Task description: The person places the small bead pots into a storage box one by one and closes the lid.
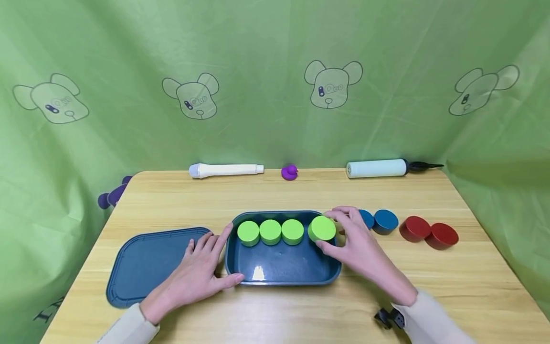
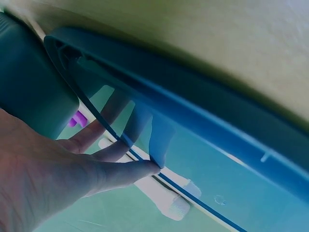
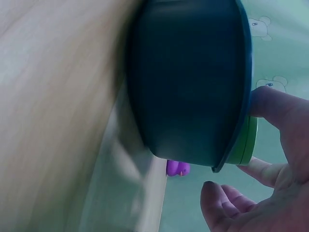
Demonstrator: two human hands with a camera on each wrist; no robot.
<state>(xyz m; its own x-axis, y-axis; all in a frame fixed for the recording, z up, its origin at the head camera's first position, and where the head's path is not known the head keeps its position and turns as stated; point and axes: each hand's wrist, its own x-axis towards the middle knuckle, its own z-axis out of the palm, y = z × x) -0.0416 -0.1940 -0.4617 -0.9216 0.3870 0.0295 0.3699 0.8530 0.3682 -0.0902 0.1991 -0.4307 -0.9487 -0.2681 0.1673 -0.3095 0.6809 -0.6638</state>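
A dark blue rectangular box (image 1: pixel 283 267) stands lidless in the middle of the table. Three lime-green round blocks (image 1: pixel 270 231) line its far side. My right hand (image 1: pixel 358 243) pinches another green block (image 1: pixel 322 228) between thumb and fingers, at the box's right end; this block shows above the rim in the right wrist view. My left hand (image 1: pixel 199 272) lies at the box's left end, thumb on the near corner and index finger straight along the left rim. Its other fingers reach over the edge of the flat blue lid (image 1: pixel 150 263).
Right of the box are two blue round blocks (image 1: pixel 386 222) and two red ones (image 1: pixel 441 236). Along the table's back edge lie a white microphone (image 1: pixel 227 170), a purple rubber duck (image 1: pixel 290 172) and a pale hand pump (image 1: pixel 378 168). A green curtain (image 1: pixel 266 95) hangs behind.
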